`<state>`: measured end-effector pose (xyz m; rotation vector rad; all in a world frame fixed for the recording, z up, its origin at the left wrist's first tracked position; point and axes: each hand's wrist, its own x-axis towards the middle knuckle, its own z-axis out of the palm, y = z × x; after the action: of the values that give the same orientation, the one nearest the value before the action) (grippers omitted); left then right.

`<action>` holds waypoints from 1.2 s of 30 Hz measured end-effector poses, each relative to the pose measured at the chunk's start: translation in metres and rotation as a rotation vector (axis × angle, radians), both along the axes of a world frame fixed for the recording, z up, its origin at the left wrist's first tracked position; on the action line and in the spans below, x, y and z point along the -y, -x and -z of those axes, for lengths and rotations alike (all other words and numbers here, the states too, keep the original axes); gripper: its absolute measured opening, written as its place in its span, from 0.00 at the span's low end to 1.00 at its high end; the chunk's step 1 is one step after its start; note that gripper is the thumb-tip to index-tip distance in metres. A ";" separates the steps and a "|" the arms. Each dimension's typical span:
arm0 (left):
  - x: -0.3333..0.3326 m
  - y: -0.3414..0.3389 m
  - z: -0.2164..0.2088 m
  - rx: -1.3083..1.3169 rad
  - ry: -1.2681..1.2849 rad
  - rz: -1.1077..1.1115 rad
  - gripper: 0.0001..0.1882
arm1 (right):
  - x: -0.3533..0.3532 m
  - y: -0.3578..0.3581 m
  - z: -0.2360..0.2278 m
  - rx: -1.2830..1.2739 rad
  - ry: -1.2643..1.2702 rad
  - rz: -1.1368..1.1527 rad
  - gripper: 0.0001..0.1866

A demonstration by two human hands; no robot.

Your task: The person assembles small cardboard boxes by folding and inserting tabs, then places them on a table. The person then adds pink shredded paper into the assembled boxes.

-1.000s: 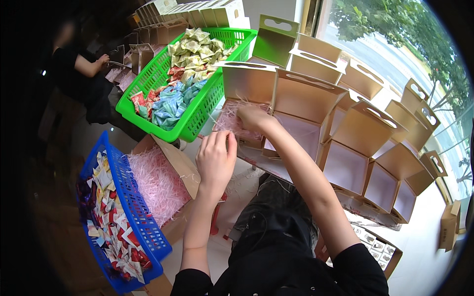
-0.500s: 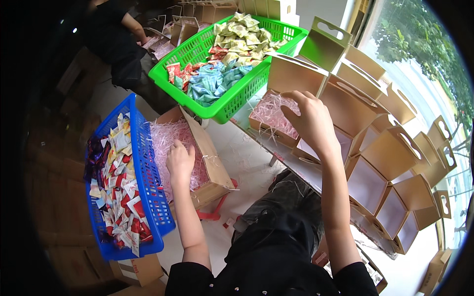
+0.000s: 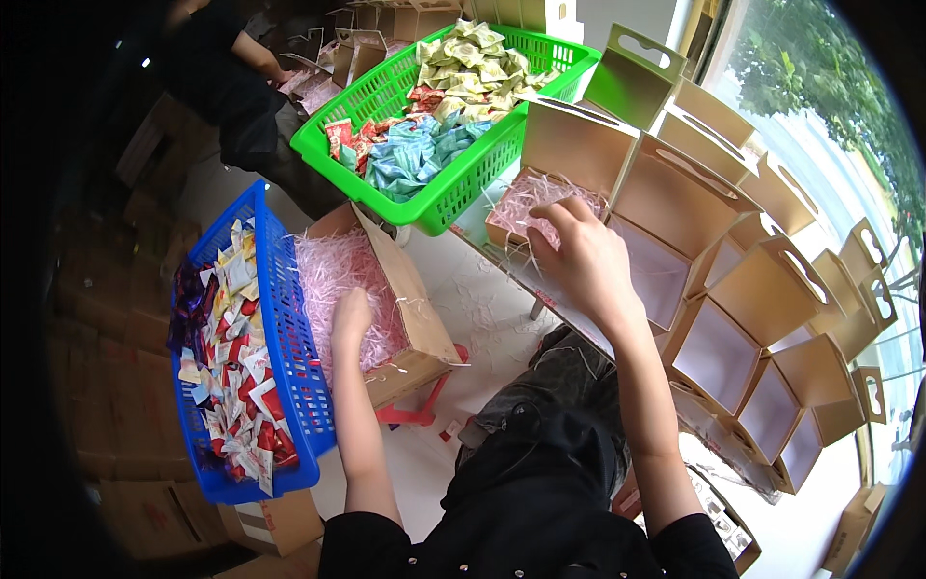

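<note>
My left hand (image 3: 352, 314) is curled down into pink shredded paper (image 3: 338, 262) in an open cardboard carton (image 3: 413, 304) on the left. Its fingers are bent into the strands and partly out of sight. Over the table's near edge, my right hand (image 3: 579, 253) hovers with thumb and fingers apart and holds nothing. Just beyond it stands a small gold gift box (image 3: 577, 150) with its lid raised and pink shredded paper (image 3: 526, 207) inside.
Several open gold boxes (image 3: 716, 349) with pale insides crowd the right. A green basket (image 3: 439, 217) of wrapped packets stands ahead. Left of the carton is a blue basket (image 3: 307, 425) of small packets. Another person (image 3: 231, 87) works at the far left.
My left hand has gone from spread fingers to a curled grip in the shredded paper. My right hand has moved slightly left and nearer me, staying open.
</note>
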<state>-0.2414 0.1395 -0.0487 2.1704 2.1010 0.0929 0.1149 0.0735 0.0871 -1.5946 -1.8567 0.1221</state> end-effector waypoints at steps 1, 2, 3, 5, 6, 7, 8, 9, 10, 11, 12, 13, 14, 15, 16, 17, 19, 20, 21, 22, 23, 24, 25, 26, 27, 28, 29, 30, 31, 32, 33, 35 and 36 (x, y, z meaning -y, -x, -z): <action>0.009 -0.007 -0.020 0.002 -0.077 -0.010 0.09 | 0.001 0.002 0.001 -0.029 -0.010 -0.030 0.09; 0.018 -0.018 -0.044 0.052 -0.169 -0.055 0.11 | 0.002 0.005 0.002 -0.057 -0.019 -0.060 0.09; 0.029 -0.030 -0.067 0.102 -0.260 -0.101 0.13 | 0.004 0.012 0.002 -0.122 -0.047 -0.108 0.08; 0.049 -0.049 -0.110 0.152 -0.348 -0.086 0.15 | 0.004 0.021 0.004 -0.244 0.016 -0.302 0.13; 0.057 -0.054 -0.123 0.175 -0.395 -0.083 0.16 | 0.006 0.029 -0.001 -0.334 0.076 -0.407 0.15; 0.061 -0.057 -0.127 0.284 -0.403 -0.035 0.15 | 0.006 0.036 -0.004 -0.446 0.103 -0.523 0.18; 0.064 -0.059 -0.130 0.393 -0.410 0.013 0.15 | 0.005 0.045 -0.006 -0.558 0.129 -0.639 0.21; 0.067 -0.061 -0.134 0.502 -0.416 0.061 0.15 | 0.001 0.054 -0.001 -0.700 0.168 -0.765 0.26; 0.067 -0.067 -0.138 0.653 -0.350 0.073 0.15 | -0.009 0.063 0.011 -0.773 0.241 -0.840 0.34; 0.068 -0.073 -0.143 0.802 -0.280 0.084 0.14 | -0.017 0.073 0.019 -0.917 0.257 -0.925 0.37; 0.069 -0.074 -0.146 0.942 -0.209 0.083 0.14 | -0.024 0.088 0.026 -1.067 0.275 -1.020 0.40; 0.066 -0.074 -0.145 0.951 -0.203 0.093 0.14 | -0.027 0.099 0.032 -1.181 0.272 -1.052 0.42; 0.063 -0.073 -0.143 0.959 -0.198 0.103 0.14 | -0.027 0.110 0.038 -1.295 0.267 -1.084 0.43; 0.060 -0.072 -0.140 0.966 -0.195 0.106 0.14 | -0.025 0.123 0.041 -1.407 0.331 -1.097 0.43; 0.060 -0.074 -0.138 0.876 -0.209 0.174 0.15 | -0.023 0.135 0.043 -1.520 0.390 -1.103 0.43; 0.060 -0.078 -0.135 0.785 -0.223 0.240 0.16 | -0.017 0.148 0.044 -1.629 0.515 -1.080 0.41; 0.065 -0.076 -0.137 0.560 -0.204 0.283 0.20 | -0.016 0.155 0.050 -1.665 0.737 -1.060 0.35; 0.066 -0.072 -0.137 0.559 -0.199 0.317 0.21 | -0.022 0.152 0.058 -1.593 0.824 -1.063 0.31; 0.065 -0.065 -0.137 0.558 -0.195 0.353 0.22 | -0.027 0.148 0.066 -1.520 0.906 -1.064 0.27; 0.064 -0.060 -0.137 0.558 -0.190 0.390 0.23 | -0.033 0.143 0.075 -1.398 0.909 -0.971 0.22; 0.063 -0.056 -0.138 0.639 -0.107 0.290 0.22 | -0.038 0.136 0.084 -1.277 0.907 -0.876 0.18; 0.063 -0.052 -0.138 0.717 -0.018 0.186 0.20 | -0.042 0.129 0.090 -1.158 0.906 -0.780 0.15; 0.065 -0.046 -0.139 0.793 0.068 0.073 0.19 | -0.043 0.122 0.083 -1.128 0.924 -0.666 0.15; 0.065 -0.039 -0.139 0.865 0.155 -0.039 0.17 | -0.043 0.115 0.077 -1.096 0.938 -0.552 0.15; 0.059 -0.030 -0.122 0.958 -0.001 -0.057 0.16 | -0.044 0.109 0.077 -1.050 0.864 -0.498 0.16; 0.052 -0.030 -0.111 0.717 0.016 -0.136 0.18 | -0.048 0.105 0.082 -1.174 0.863 -0.453 0.15; 0.043 -0.033 -0.103 0.475 0.031 -0.209 0.20 | -0.049 0.097 0.088 -1.233 0.862 -0.420 0.14; 0.036 -0.031 -0.091 0.231 0.045 -0.287 0.22 | -0.048 0.091 0.087 -1.289 0.867 -0.393 0.13; 0.029 -0.025 -0.074 0.080 0.159 -0.213 0.25 | -0.047 0.090 0.088 -1.294 0.855 -0.376 0.11; 0.021 -0.017 -0.055 -0.075 0.273 -0.133 0.28 | -0.046 0.087 0.088 -1.303 0.863 -0.380 0.11; 0.009 -0.007 -0.028 -0.133 0.372 -0.047 0.28 | -0.046 0.086 0.089 -1.308 0.870 -0.385 0.10; -0.009 0.009 0.015 -0.252 0.574 0.128 0.28 | -0.041 0.083 0.081 -1.311 0.881 -0.395 0.10; -0.009 0.001 0.016 -0.224 0.638 0.087 0.28 | -0.041 0.081 0.082 -1.319 0.875 -0.386 0.11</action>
<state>-0.2423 0.1480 -0.0644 1.9235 1.7824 -0.7508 0.0335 0.1150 0.0048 -1.0146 -0.9508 1.8411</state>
